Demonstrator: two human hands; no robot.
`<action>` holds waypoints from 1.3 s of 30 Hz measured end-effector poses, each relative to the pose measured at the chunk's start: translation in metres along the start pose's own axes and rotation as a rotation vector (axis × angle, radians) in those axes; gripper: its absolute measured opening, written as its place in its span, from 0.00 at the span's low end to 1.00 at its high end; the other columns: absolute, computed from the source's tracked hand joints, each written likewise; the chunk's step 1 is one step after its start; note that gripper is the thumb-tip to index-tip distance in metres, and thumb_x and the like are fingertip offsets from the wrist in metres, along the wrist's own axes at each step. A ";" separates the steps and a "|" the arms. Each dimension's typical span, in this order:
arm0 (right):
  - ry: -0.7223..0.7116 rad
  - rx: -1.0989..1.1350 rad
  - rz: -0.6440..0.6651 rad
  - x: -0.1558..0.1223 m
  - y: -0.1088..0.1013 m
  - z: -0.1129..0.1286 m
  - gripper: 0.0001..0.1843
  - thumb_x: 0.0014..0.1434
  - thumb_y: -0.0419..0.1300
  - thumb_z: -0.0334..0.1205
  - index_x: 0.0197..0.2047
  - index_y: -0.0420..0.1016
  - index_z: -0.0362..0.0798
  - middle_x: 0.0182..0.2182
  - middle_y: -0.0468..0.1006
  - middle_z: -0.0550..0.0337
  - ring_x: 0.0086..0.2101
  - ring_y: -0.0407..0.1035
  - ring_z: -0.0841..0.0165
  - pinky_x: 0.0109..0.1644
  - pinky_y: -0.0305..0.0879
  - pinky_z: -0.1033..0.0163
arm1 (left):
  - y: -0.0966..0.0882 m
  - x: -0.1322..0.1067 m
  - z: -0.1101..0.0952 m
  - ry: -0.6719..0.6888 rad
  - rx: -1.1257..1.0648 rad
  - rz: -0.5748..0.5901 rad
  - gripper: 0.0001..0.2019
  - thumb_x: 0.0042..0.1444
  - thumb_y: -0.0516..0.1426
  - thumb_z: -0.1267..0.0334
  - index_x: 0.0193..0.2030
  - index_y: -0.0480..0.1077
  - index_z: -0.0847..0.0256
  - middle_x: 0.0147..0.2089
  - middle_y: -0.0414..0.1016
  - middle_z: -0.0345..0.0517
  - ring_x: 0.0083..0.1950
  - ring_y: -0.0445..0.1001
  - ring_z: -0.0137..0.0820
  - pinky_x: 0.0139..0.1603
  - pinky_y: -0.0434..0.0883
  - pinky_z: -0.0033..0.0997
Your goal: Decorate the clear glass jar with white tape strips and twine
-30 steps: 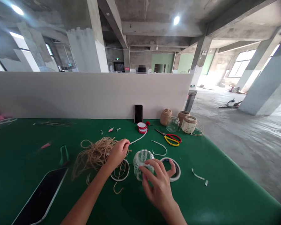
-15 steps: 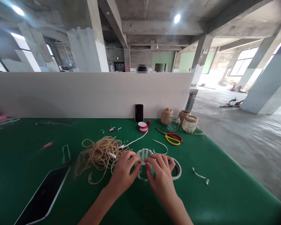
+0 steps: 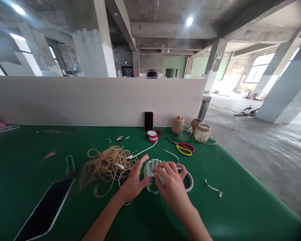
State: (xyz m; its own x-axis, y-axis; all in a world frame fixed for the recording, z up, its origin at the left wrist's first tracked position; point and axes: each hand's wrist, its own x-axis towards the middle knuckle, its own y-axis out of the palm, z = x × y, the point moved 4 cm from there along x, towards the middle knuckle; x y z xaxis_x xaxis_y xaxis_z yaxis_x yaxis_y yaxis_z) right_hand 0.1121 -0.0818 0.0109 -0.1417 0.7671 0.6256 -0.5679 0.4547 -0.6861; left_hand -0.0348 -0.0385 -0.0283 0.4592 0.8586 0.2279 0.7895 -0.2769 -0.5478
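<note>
Between my hands a clear glass jar [image 3: 149, 164], with whitish strips on its glass, rests on the green table. My left hand [image 3: 133, 182] is open at the jar's left side, fingers stretched forward and thumb pointing toward the glass. My right hand [image 3: 174, 183] curls over the jar's right side, its fingertips closed against the glass; whether it also pinches a strip is hidden. A white tape roll [image 3: 190, 182] shows behind my right hand, and another white ring [image 3: 120, 177] is partly covered by my left hand.
Tangled jute twine [image 3: 110, 162] lies left, near a tablet [image 3: 46, 209]. Scissors [image 3: 183, 147], red-edged tape rolls [image 3: 153, 135] and an upright phone [image 3: 148, 121] stand or lie farther back. Several jars, some twine-wrapped [image 3: 178, 125], are back right. A white partition [image 3: 97, 102] borders the table.
My left hand has opened and drawn slightly left, away from my right fingertips. The right hand stays over the jar. The view has shifted slightly.
</note>
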 end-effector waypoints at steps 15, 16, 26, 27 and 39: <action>0.017 -0.204 0.012 -0.009 -0.015 -0.005 0.04 0.54 0.53 0.34 0.29 0.67 0.49 0.30 0.71 0.61 0.38 0.62 0.65 0.48 0.44 0.53 | 0.007 0.005 -0.002 0.006 0.094 0.040 0.46 0.44 0.60 0.42 0.66 0.41 0.48 0.63 0.47 0.52 0.63 0.50 0.50 0.59 0.59 0.51; 0.014 -0.209 0.014 -0.009 -0.015 -0.005 0.05 0.54 0.53 0.34 0.27 0.66 0.48 0.28 0.70 0.62 0.36 0.62 0.65 0.47 0.44 0.54 | 0.008 0.005 -0.002 0.002 0.106 0.043 0.45 0.45 0.60 0.42 0.66 0.43 0.48 0.64 0.45 0.52 0.64 0.48 0.51 0.59 0.58 0.51; 0.074 -0.345 0.083 0.001 -0.013 0.004 0.10 0.50 0.55 0.34 0.18 0.63 0.46 0.22 0.70 0.61 0.32 0.61 0.66 0.43 0.42 0.53 | 0.009 0.004 -0.007 0.058 0.195 0.034 0.37 0.49 0.57 0.44 0.63 0.49 0.52 0.64 0.49 0.50 0.65 0.48 0.47 0.63 0.56 0.48; 0.081 -0.363 0.093 0.003 -0.013 0.006 0.10 0.49 0.56 0.33 0.18 0.64 0.46 0.22 0.71 0.60 0.32 0.62 0.65 0.43 0.42 0.52 | 0.009 0.004 -0.007 0.066 0.194 0.030 0.36 0.50 0.57 0.45 0.63 0.49 0.52 0.64 0.49 0.51 0.65 0.48 0.47 0.62 0.56 0.48; 0.203 -0.412 0.180 0.008 -0.012 0.011 0.10 0.47 0.56 0.30 0.17 0.65 0.45 0.21 0.74 0.56 0.32 0.63 0.63 0.43 0.43 0.50 | 0.012 0.005 -0.008 0.085 0.125 0.026 0.34 0.49 0.58 0.51 0.61 0.50 0.54 0.63 0.49 0.52 0.63 0.51 0.47 0.61 0.56 0.48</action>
State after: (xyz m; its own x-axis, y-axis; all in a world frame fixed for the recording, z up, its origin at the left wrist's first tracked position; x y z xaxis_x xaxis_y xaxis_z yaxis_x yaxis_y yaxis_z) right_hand 0.1086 -0.0857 0.0281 -0.0240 0.9038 0.4272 -0.1755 0.4169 -0.8918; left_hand -0.0203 -0.0412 -0.0273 0.5159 0.8109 0.2764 0.7223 -0.2382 -0.6493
